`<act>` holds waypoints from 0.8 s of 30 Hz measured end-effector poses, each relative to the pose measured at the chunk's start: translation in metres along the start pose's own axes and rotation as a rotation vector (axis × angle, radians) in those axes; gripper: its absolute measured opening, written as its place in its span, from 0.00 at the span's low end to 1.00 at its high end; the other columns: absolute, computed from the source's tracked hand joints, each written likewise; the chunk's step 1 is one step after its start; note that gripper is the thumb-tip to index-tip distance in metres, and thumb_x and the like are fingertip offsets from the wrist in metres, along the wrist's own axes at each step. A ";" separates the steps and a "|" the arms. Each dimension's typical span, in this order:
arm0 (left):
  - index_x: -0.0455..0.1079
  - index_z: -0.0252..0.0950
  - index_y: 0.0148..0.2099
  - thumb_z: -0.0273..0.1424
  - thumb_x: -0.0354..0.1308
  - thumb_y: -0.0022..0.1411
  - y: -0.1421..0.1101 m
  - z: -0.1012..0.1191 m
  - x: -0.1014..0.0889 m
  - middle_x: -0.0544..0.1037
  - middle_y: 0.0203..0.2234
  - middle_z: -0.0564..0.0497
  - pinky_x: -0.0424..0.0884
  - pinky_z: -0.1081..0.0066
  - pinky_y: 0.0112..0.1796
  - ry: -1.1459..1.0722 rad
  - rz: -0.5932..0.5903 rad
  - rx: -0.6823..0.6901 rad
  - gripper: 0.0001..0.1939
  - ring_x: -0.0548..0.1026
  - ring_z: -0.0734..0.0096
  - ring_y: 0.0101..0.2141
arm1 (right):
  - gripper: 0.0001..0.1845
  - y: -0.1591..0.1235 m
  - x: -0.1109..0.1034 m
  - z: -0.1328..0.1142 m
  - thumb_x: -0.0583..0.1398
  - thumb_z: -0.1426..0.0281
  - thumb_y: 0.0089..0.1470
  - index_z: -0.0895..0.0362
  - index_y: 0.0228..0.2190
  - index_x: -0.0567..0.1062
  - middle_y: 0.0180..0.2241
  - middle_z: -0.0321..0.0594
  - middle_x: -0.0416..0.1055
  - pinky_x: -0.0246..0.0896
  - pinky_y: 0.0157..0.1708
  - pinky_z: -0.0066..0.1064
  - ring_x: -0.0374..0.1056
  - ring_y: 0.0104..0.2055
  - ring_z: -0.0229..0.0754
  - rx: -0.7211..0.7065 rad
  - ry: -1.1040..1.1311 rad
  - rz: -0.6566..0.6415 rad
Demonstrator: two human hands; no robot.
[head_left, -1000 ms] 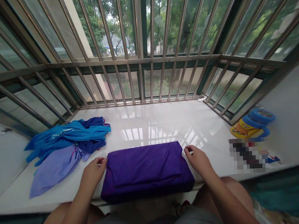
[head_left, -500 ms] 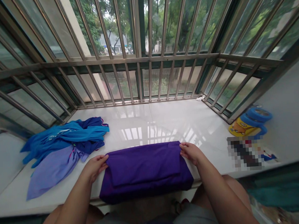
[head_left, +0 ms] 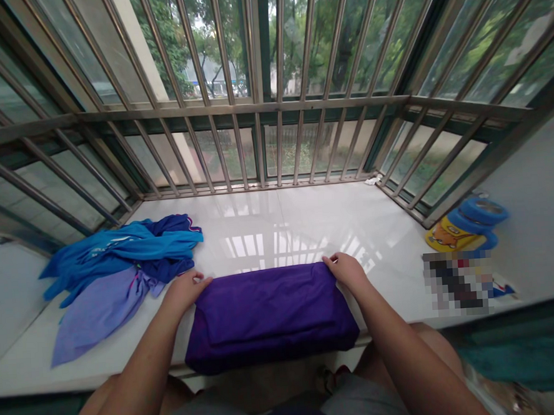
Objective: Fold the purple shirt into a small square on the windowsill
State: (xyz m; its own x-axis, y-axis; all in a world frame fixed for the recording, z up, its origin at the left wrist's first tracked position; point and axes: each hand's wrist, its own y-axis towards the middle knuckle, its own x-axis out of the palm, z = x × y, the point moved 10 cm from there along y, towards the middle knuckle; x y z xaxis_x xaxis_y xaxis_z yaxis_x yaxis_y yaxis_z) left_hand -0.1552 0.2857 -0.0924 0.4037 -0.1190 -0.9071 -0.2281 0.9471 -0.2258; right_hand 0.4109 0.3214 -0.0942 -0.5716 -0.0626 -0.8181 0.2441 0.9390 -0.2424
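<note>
Steel bars (head_left: 253, 46) fill the window ahead, with trees (head_left: 167, 32) beyond them, and a glossy white stone sill (head_left: 278, 220) runs below. The sill bears everything in reach. At its left lies a loose heap: a blue garment (head_left: 120, 245) over a lilac cloth (head_left: 96, 322), both crumpled and unfolded. At its right stands a yellow cartoon-printed tub (head_left: 452, 237) with blue rings (head_left: 484, 212) stacked against it; nothing shows inside, and whether it is a container at all is hard to tell. A blurred patch (head_left: 457, 283) beside it hides whatever lies there.

The work in hand is on a purple bundle (head_left: 267, 314), a flat folded rectangle of cloth lying at the sill's near edge, in front of the person and between the two heaps. The left hand (head_left: 186, 290) rests at its far left corner, the right hand (head_left: 346, 272) at its far right corner. The fingers (head_left: 331, 260) of each hand lie together on the cloth; whether they are pinching it, I cannot tell.
</note>
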 end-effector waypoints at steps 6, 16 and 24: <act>0.79 0.38 0.31 0.40 0.64 0.61 0.020 0.008 0.010 0.85 0.29 0.47 0.68 0.69 0.32 0.009 -0.092 0.016 0.11 0.84 0.59 0.33 | 0.12 0.010 0.018 -0.016 0.59 0.67 0.69 0.55 0.37 0.82 0.29 0.40 0.82 0.70 0.34 0.29 0.79 0.29 0.42 -0.018 -0.031 -0.066; 0.76 0.32 0.58 0.42 0.58 0.67 0.027 0.033 -0.010 0.82 0.53 0.34 0.72 0.60 0.54 0.054 0.045 0.227 0.24 0.81 0.49 0.52 | 0.17 0.008 -0.004 -0.065 0.56 0.69 0.72 0.57 0.56 0.78 0.56 0.53 0.77 0.62 0.60 0.36 0.73 0.60 0.51 -0.395 -0.279 0.018; 0.79 0.43 0.34 0.39 0.69 0.52 0.033 0.069 -0.003 0.82 0.29 0.50 0.73 0.66 0.41 0.091 -0.165 0.406 0.09 0.80 0.56 0.35 | 0.10 0.002 0.017 -0.088 0.67 0.73 0.62 0.54 0.45 0.84 0.47 0.48 0.80 0.64 0.54 0.36 0.72 0.54 0.53 -0.592 -0.488 -0.167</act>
State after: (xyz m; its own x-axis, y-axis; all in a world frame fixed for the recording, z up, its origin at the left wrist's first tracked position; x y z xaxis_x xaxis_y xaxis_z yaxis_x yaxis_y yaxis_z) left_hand -0.1033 0.3374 -0.0724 0.3217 -0.2867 -0.9024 0.2061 0.9514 -0.2288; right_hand 0.3323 0.3516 -0.0627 -0.1221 -0.2316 -0.9651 -0.3511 0.9196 -0.1763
